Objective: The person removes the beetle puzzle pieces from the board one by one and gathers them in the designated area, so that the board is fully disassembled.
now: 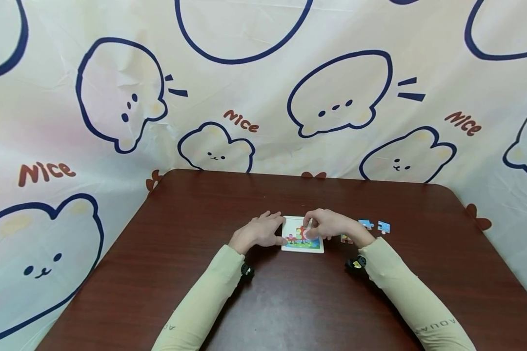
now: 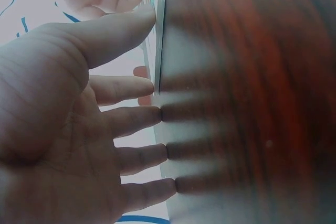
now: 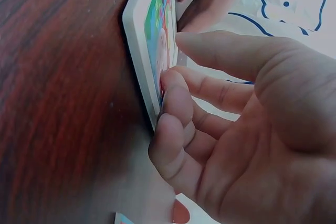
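A small jigsaw puzzle in a white-rimmed tray (image 1: 303, 251) lies on the table, with red figures over a green and blue ground partly filled in. My left hand (image 1: 260, 231) is at its left side, fingers spread with the tips on the tabletop. The left thumb (image 2: 118, 35) touches the tray's edge. Over the right part of the picture is my right hand (image 1: 331, 223). In the right wrist view its bent fingers (image 3: 176, 100) touch the picture, while the thumb stays apart from them. I see no piece pinched between them; the spot beneath is partly hidden.
Loose blue puzzle pieces (image 1: 383, 227) lie right of the right hand. Another colourful piece (image 1: 346, 239) is partly covered by the right wrist. The brown table (image 1: 193, 214) meets a printed cloth backdrop (image 1: 268, 146) at its far edge.
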Tool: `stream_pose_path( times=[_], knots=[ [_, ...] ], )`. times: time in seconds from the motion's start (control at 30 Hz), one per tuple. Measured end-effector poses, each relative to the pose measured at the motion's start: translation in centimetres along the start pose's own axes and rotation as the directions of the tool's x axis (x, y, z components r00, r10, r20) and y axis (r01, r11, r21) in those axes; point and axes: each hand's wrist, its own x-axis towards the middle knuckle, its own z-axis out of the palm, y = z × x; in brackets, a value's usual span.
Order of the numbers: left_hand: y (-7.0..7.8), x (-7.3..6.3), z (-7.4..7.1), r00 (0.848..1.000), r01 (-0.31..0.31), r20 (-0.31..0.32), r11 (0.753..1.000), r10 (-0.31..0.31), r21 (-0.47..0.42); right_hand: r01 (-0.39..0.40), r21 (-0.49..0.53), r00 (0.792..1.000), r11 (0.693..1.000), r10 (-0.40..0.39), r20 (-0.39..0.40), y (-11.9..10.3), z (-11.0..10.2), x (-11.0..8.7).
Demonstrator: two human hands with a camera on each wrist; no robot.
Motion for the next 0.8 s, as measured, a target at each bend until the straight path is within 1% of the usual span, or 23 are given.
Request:
stream_pose_path(
  times=[0.23,0.43,0.7,0.8],
  knots=[
    [0.0,0.0,-0.1,1.0,0.007,0.003,1.0,-0.007,-0.003,-0.039,-0.048,0.999,0.998,0.039,0.007,-0.9,0.2,-0.2],
    [-0.1,0.0,0.1,1.0,0.002,0.001,1.0,-0.002,-0.005,-0.041,-0.106,0.999,0.994,0.041,-0.001,-1.5,0.4,-0.3],
    [-0.1,0.1,0.1,1.0,0.004,-0.006,1.0,-0.004,0.002,-0.042,-0.121,0.999,0.992,0.041,-0.013,-1.6,0.5,-0.4],
    [-0.1,0.2,0.1,1.0,0.001,-0.008,1.0,-0.001,0.004,-0.046,-0.111,0.999,0.993,0.044,-0.013,-1.6,0.6,-0.3]
  ],
)
